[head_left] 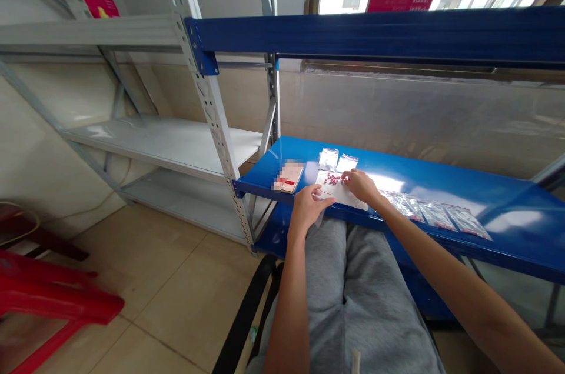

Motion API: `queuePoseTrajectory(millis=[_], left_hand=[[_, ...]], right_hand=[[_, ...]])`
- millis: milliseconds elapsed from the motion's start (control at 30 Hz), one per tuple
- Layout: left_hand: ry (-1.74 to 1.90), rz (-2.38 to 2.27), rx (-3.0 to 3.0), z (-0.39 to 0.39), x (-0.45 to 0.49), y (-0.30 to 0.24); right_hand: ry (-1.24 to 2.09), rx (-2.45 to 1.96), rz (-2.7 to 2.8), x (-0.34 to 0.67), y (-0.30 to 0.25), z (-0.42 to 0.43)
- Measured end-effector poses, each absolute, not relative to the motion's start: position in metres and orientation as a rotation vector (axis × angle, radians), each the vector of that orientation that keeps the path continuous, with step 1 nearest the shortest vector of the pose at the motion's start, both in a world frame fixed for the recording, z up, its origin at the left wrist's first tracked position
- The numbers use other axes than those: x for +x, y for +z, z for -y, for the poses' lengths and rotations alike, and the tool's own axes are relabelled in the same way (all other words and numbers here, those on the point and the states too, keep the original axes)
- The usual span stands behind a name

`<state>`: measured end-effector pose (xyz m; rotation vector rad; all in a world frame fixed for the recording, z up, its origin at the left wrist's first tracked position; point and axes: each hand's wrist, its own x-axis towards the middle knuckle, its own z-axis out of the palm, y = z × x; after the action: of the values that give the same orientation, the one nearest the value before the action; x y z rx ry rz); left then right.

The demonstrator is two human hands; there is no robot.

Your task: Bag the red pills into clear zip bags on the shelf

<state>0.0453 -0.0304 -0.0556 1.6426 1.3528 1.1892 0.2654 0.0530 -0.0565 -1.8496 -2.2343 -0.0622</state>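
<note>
At the far left we see a red plastic stool (pixel 53 297) on the beige floor tiles (pixel 168 286), and above it a grey steel shelving rack (pixel 207 109) with a pink box (pixel 90 3) on its top shelf. Moving right, a blue steel shelf (pixel 441 186) runs out from the rack, and on it lies a small card (pixel 289 177), partly blurred, with a red mark. Just beyond the card, our left hand (pixel 311 208) rests with its fingers extended across the near edge of a white sheet (pixel 339 191). Small red beads (pixel 332 179) lie in a loose cluster on that sheet, and two small clear zip bags (pixel 328 159) sit just behind it. Our right hand (pixel 361 186) is at the beads, its fingertips (pixel 345 176) down among them, though we cannot tell whether they pinch any. The hands are apart but close, with the sheet between them. Further right, a row of clear bags (pixel 435 215) holding red beads lies along the shelf, beyond our grey trousers (pixel 353 286) below.
</note>
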Motion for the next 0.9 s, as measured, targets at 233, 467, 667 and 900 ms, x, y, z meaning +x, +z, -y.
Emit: queuePoseTrajectory(millis=[233, 467, 667, 900], left_hand=[[1.203, -1.353, 1.634, 0.031, 0.045, -0.056], [1.215, -1.334, 1.624, 0.034, 0.047, -0.052], [1.222, -1.306, 1.641, 0.038, 0.053, -0.046], [1.266, -1.235, 1.767, 0.045, 0.055, -0.032]], right_hand=[[-0.132, -1.887, 2.271, 0.261, -0.057, -0.054], [-0.090, -1.761, 2.100, 0.259, -0.037, -0.042], [0.263, -1.365, 2.030, 0.242, -0.019, -0.001], [0.400, -1.328, 1.923, 0.218, -0.021, 0.035]])
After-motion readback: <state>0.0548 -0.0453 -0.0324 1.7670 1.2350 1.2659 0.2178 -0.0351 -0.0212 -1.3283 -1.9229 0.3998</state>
